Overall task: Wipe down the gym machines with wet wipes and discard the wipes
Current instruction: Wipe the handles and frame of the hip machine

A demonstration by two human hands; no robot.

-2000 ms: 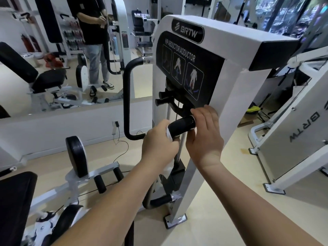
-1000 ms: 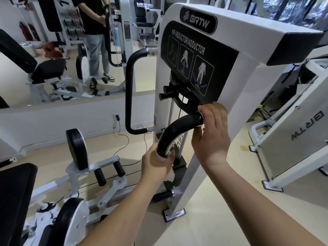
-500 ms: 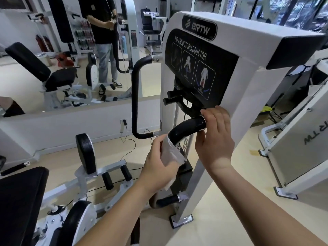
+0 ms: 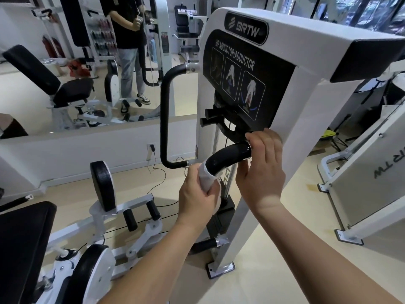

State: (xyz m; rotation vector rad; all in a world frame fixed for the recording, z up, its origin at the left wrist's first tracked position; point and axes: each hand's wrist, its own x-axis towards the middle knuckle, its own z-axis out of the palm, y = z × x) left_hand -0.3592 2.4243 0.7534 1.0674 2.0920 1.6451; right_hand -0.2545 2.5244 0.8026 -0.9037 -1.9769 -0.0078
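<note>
White wet wipe [image 4: 206, 179], soft and limp, wraps the lower bend of a glossy, likely slippery black handle [image 4: 228, 155], clenched there by the left hand [image 4: 197, 198]. Right hand [image 4: 260, 170] curls round the handle's top end, probably steadying it, on the white machine [image 4: 306, 51].

Both bare forearms reach forward and up, side by side. The left hand [image 4: 198, 194] is curled round a wipe [image 4: 206, 178] wrapped on the handle [image 4: 228, 155], its back toward the camera. The right hand [image 4: 260, 170] grips the handle's upper end, fingers hooked over the top, thumb beneath.
</note>
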